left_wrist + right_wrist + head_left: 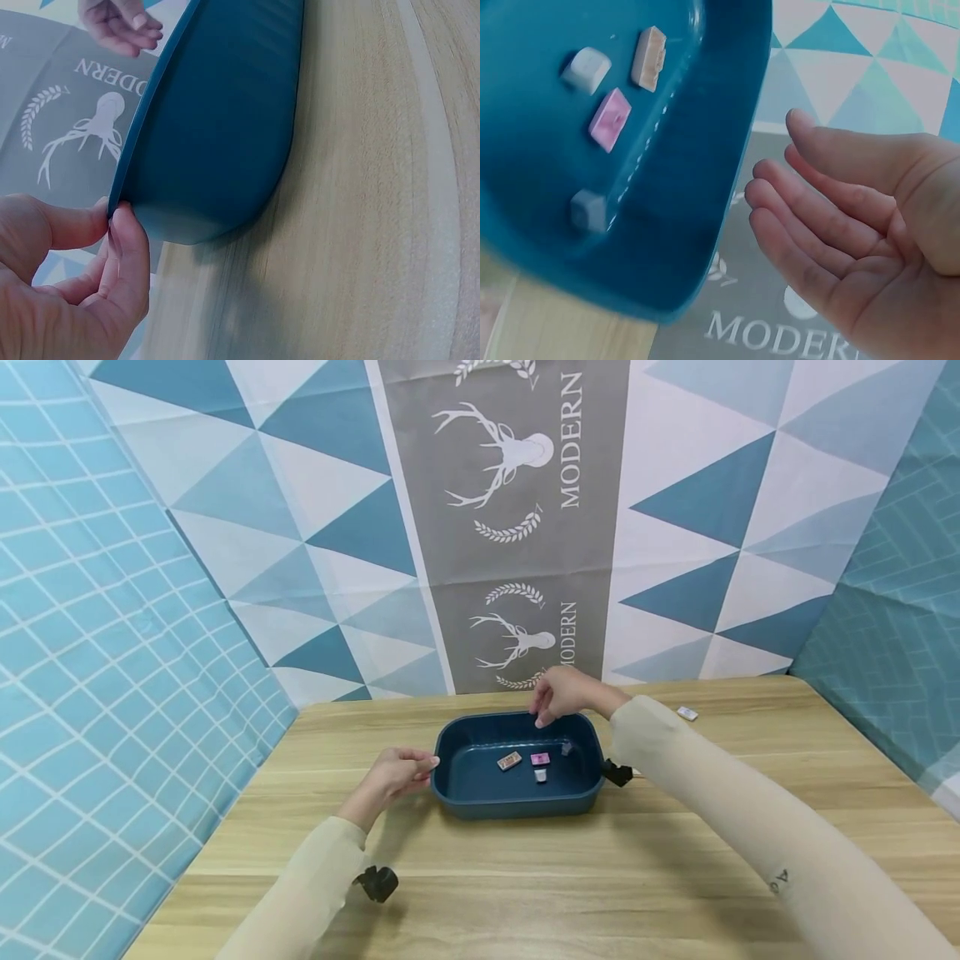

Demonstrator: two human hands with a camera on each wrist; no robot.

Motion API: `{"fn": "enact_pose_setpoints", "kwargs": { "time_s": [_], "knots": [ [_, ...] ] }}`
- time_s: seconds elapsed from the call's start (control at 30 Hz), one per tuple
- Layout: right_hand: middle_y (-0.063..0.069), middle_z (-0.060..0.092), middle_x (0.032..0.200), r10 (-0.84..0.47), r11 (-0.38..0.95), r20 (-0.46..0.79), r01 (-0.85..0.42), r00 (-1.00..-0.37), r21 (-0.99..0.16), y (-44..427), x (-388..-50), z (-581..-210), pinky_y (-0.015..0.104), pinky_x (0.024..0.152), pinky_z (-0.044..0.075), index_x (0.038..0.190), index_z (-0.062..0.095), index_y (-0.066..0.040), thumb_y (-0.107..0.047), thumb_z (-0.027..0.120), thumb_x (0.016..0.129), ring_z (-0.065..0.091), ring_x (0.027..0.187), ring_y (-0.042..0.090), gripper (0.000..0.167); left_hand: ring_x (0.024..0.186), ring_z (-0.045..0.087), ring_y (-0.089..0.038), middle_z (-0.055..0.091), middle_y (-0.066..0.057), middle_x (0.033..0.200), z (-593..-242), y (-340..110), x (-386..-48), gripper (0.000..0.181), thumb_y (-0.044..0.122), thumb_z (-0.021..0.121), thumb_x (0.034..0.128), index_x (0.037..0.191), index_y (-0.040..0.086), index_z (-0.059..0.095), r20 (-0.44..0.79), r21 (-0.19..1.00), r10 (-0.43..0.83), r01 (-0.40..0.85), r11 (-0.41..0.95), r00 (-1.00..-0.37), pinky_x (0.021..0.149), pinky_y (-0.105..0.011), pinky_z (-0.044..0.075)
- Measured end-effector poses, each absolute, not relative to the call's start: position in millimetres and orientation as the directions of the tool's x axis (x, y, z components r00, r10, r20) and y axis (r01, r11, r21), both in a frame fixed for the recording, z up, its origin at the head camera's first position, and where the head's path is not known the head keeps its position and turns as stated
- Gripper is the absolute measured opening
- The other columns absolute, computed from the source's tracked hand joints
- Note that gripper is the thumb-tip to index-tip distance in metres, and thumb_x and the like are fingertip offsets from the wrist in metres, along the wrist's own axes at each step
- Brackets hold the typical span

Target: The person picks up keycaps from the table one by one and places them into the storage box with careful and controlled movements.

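Note:
A dark blue rectangular plastic basin (517, 810) stands on the table. My left hand (393, 774) pinches its left rim between thumb and fingers, as the left wrist view shows at the basin wall (217, 112). Several small keycaps lie on the basin's floor: a beige one (649, 58), a pink one (610, 120), a white one (587, 70) and a greyish one (589, 211). Over the basin's far right rim hovers my right hand (562, 692). In the right wrist view its fingers are loosely bent, and nothing is between them and the thumb.
On the wooden table (480, 885), a small white piece (686, 713) lies to the right of the basin, near the back edge. A patterned cloth backdrop (510, 527) rises behind the table, with blue tiled sheets on both sides. Black wrist-camera mounts show near both sleeves.

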State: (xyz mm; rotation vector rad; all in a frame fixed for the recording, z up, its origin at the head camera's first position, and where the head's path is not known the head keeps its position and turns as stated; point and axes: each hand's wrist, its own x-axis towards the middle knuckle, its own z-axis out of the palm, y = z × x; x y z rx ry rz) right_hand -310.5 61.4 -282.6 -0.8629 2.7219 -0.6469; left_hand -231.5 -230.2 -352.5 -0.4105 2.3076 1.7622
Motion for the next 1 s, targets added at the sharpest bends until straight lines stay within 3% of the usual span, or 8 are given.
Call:
{"fn": "enact_pose_setpoints", "kwargs": {
  "time_s": [0.3,0.53,1.0],
  "knots": [
    [0.010,0.074,0.092,-0.571,0.711,-0.003,-0.493,-0.821,-0.502,109,-308,-295,0.033,0.076,0.058,0.101,0.071,-0.001,-0.014,0.076,0.082,0.069,0.082,0.016,0.024,0.070,0.056,-0.007,0.058,-0.001,0.083,-352,-228,-231,0.033,0.009,0.060,0.0942,0.121,-0.010,0.056,-0.336,0.901,-0.088,-0.348,0.261,-0.938,0.067,-0.018,0.056],
    [0.013,0.074,0.088,-0.539,0.691,0.073,-0.490,-0.839,-0.531,142,-310,-295,0.036,0.076,0.059,0.095,0.072,-0.001,-0.010,0.075,0.082,0.070,0.079,0.018,0.017,0.068,0.055,-0.005,0.057,0.001,0.079,-351,-229,-232,0.032,0.008,0.060,0.0938,0.119,-0.010,0.056,-0.336,0.903,-0.093,-0.349,0.252,-0.937,0.061,-0.014,0.053],
    [0.010,0.073,0.088,-0.497,0.708,0.002,-0.408,-0.867,-0.577,173,-299,-292,0.033,0.076,0.058,0.098,0.070,0.000,-0.010,0.073,0.084,0.067,0.078,0.013,0.018,0.070,0.056,-0.006,0.058,-0.001,0.083,-351,-229,-232,0.032,0.009,0.061,0.0937,0.120,-0.009,0.057,-0.340,0.894,-0.108,-0.357,0.270,-0.934,0.064,-0.015,0.054]
  ]
}}
